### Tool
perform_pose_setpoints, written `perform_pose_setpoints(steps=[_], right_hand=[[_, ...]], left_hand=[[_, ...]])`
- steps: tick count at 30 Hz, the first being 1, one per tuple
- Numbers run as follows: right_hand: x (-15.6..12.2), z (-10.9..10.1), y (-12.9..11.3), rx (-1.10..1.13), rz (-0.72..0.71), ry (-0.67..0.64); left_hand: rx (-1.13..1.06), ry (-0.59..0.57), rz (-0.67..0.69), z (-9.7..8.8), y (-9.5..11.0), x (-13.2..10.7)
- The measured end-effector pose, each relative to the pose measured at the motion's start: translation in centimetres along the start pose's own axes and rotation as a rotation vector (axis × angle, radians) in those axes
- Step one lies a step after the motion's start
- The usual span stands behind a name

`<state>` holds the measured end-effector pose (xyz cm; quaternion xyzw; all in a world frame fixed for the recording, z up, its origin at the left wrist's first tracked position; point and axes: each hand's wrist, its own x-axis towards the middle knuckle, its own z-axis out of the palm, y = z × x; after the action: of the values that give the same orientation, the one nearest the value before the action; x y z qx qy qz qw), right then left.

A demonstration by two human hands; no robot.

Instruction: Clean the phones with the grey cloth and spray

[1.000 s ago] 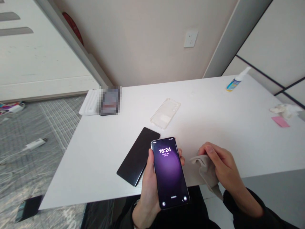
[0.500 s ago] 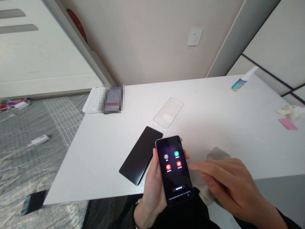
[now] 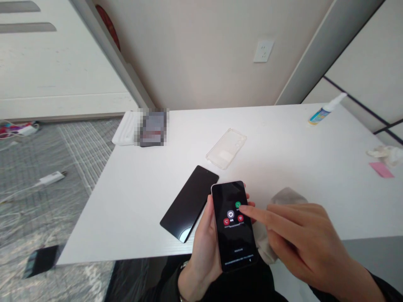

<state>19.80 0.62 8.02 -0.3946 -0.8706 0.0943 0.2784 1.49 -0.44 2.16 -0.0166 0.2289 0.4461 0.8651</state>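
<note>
My left hand [image 3: 204,247] is closed around a smartphone [image 3: 236,241], its thumb along the left edge and fingertips showing at the right edge. The phone's dark screen is lit with a power menu of round icons. My right hand [image 3: 302,235] reaches in from the right with its index finger stretched out over the icons, at or just above the glass; the other fingers curl loosely below. A grey cloth [image 3: 287,195] lies partly hidden behind the right hand. Beside the held phone, a second black phone [image 3: 189,201] rests face up on the white table [image 3: 132,209].
A clear phone case [image 3: 226,149] lies beyond the phones. At the back right stands a spray bottle [image 3: 323,115]; a pink slip [image 3: 381,170] and crumpled tissue [image 3: 388,155] are at the right. White items [image 3: 126,128] and a blurred-out object [image 3: 153,128] sit back left.
My right index finger has moved left onto the screen area. The grey power icon has enlarged and shifted toward the middle, and the screen background has darkened. The view has shifted slightly.
</note>
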Motion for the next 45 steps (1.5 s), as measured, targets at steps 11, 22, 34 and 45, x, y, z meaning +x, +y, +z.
perform_pose_setpoints(steps=[11, 22, 34, 45], right_hand=[[-0.5, 1.0, 0.0, 0.066, 0.023, -0.130], [-2.7, 0.0, 1.8, 0.339, 0.401, 0.143], [0.3, 7.1, 0.5, -0.015, 0.026, -0.308], [-1.5, 6.6, -0.1, -0.050, 0.047, -0.286]], left_hand=[[-0.079, 0.022, -0.037, -0.1, 0.4, 0.2], [-0.045, 0.075, 0.042, 0.7, 0.7, 0.3], [-0.067, 0.123, 0.158, 0.1, -0.4, 0.9], [-0.042, 0.021, 0.012, -0.6, -0.9, 0.4]])
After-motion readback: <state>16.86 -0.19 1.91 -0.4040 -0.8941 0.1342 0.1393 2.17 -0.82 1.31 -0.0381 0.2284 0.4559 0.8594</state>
